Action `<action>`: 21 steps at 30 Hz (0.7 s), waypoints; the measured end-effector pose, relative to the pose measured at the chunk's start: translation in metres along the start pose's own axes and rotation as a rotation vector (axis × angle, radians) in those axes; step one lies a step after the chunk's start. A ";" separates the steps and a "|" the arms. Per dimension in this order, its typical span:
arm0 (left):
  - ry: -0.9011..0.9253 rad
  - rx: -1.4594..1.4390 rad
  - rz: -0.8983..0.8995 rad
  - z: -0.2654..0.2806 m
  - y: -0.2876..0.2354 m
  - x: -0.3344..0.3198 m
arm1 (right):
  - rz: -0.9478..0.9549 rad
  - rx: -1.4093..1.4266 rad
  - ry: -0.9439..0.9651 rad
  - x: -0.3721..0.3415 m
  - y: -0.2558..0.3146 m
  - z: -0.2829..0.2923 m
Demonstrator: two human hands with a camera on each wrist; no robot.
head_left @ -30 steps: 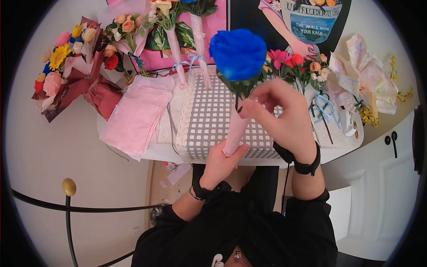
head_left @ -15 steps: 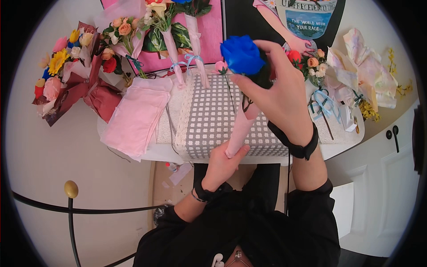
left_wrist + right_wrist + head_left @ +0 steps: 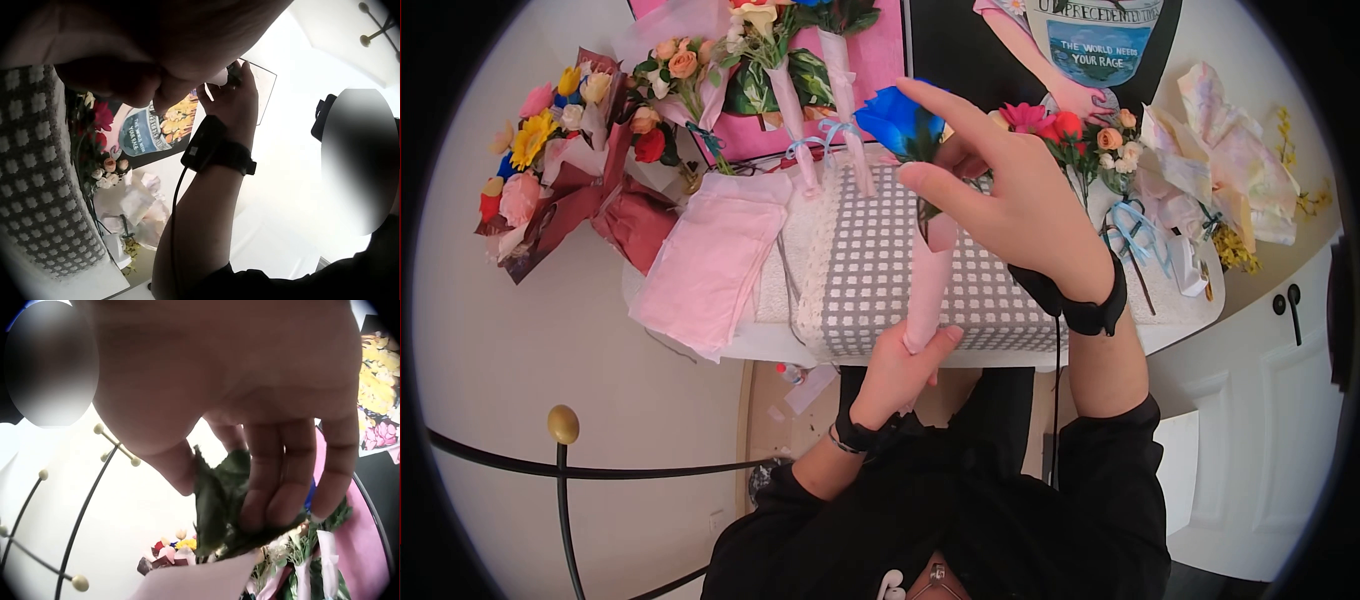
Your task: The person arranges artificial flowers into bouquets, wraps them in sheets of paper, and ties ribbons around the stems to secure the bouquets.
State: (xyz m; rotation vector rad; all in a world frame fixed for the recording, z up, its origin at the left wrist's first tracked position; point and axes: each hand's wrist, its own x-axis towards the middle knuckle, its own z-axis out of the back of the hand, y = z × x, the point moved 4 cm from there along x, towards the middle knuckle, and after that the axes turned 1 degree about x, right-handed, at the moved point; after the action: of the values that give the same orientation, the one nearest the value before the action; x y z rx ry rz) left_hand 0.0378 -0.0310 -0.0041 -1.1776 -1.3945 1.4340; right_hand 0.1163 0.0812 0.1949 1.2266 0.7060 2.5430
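In the head view, a blue artificial rose (image 3: 888, 118) stands over the table, its blossom tipped to the left. Pale pink paper (image 3: 928, 285) wraps its stem in a narrow cone. My left hand (image 3: 900, 368) grips the bottom of this cone. Beside the blossom is my right hand (image 3: 1030, 200), thumb and index finger spread wide around its right side. From the right wrist, the fingers touch the dark green leaves (image 3: 215, 512) under the bloom, above the paper's rim. My left hand (image 3: 144, 44) fills the top of the left wrist view, dark and close.
A grey-and-white patterned cloth (image 3: 870, 270) covers the table's middle. Pink paper sheets (image 3: 710, 260) are stacked on the left. Bouquets (image 3: 570, 150) stand at the far left. Loose flowers (image 3: 1065, 130), blue ribbon (image 3: 1138, 235) and pale crumpled wrapping (image 3: 1225, 160) lie on the right.
The rose first leaned right, toward the right hand, and now tips left. My right hand moved up from the paper's rim to the leaves and blossom. The left hand keeps its grip.
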 end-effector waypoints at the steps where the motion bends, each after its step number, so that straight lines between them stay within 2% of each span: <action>1: -0.003 0.001 0.001 0.002 -0.001 0.000 | 0.001 0.003 0.001 0.000 -0.001 0.000; 3: -0.004 0.002 0.009 0.006 -0.004 0.001 | -0.016 0.028 -0.113 -0.001 -0.002 0.004; 4: -0.007 0.003 0.010 0.007 -0.006 0.002 | -0.016 0.031 -0.112 -0.001 -0.001 0.004; 6: -0.012 -0.013 -0.017 0.007 -0.009 0.002 | -0.045 -0.113 -0.144 0.001 0.001 0.008; 10: -0.001 -0.005 -0.013 0.006 -0.008 0.002 | -0.091 0.013 -0.164 0.004 -0.013 0.010; 12: 0.012 0.004 0.000 0.006 -0.008 0.002 | -0.038 0.017 -0.009 0.003 -0.013 0.005; 16: 0.036 -0.029 0.004 0.007 -0.006 0.003 | 0.079 -0.045 0.026 0.002 -0.010 0.002; 18: 0.067 -0.042 0.020 0.006 -0.006 0.002 | 0.095 -0.281 0.079 0.003 -0.002 0.002; 21: 0.089 -0.077 0.049 0.006 -0.007 0.000 | 0.199 -0.402 -0.008 0.002 -0.008 -0.004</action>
State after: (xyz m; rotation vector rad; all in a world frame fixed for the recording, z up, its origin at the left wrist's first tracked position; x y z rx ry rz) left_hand 0.0311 -0.0320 0.0021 -1.3170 -1.3786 1.3554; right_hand 0.1117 0.0882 0.1901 1.2107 0.0590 2.6547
